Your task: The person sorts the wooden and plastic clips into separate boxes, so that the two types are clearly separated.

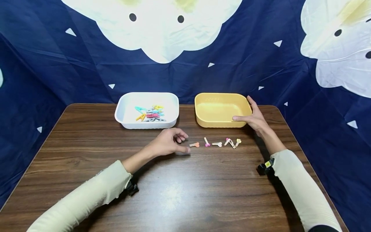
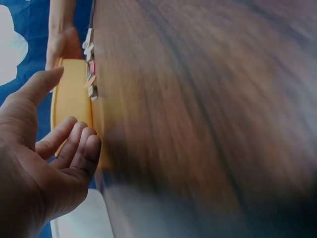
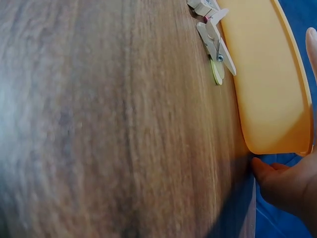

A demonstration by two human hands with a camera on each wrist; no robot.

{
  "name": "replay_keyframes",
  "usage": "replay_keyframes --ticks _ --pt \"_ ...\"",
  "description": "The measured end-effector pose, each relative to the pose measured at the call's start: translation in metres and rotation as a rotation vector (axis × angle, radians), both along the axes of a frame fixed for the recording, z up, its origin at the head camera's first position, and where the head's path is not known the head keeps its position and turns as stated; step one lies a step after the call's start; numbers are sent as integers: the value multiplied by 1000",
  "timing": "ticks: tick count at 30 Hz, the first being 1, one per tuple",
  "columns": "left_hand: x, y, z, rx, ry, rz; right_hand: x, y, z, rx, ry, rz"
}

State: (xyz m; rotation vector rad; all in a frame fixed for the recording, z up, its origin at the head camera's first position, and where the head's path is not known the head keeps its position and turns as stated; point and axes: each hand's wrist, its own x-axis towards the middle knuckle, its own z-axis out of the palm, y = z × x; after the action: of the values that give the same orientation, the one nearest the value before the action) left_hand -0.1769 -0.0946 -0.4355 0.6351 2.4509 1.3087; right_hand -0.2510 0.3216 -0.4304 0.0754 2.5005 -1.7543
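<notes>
My left hand (image 1: 167, 142) hovers low over the table, thumb and fingers apart with nothing between them. Just off its fingertips lies a small wooden clothespin with an orange heart (image 1: 197, 145). To its right are a clothespin with a pink heart (image 1: 206, 141), one with a pale heart (image 1: 217, 144) and a cluster of several clothespins (image 1: 232, 143). My right hand (image 1: 255, 120) grips the right end of a yellow plastic basin (image 1: 221, 124), thumb over the rim, other fingers at its outer side. In the right wrist view, the basin's wall (image 3: 267, 74) stands beside the clothespins.
Left of the yellow basin, a white basin (image 1: 124, 124) holds several coloured plastic clothespins (image 1: 152, 115). Both basins stand at the back edge of the brown wooden table (image 1: 174, 193). Behind it hangs a dark blue cloth (image 1: 87, 74) with white cloud shapes.
</notes>
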Motion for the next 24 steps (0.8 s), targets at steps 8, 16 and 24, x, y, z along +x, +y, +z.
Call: replay_keyframes --ticks 8,16,24 --pt "-6 17 -7 -44 25 12 -1 0 -1 48 7 4" --pt "-15 20 -25 -45 56 -11 -1 0 -3 73 1 7" --pt "-17 22 -23 -79 38 4 -2 0 -4 54 -6 10"
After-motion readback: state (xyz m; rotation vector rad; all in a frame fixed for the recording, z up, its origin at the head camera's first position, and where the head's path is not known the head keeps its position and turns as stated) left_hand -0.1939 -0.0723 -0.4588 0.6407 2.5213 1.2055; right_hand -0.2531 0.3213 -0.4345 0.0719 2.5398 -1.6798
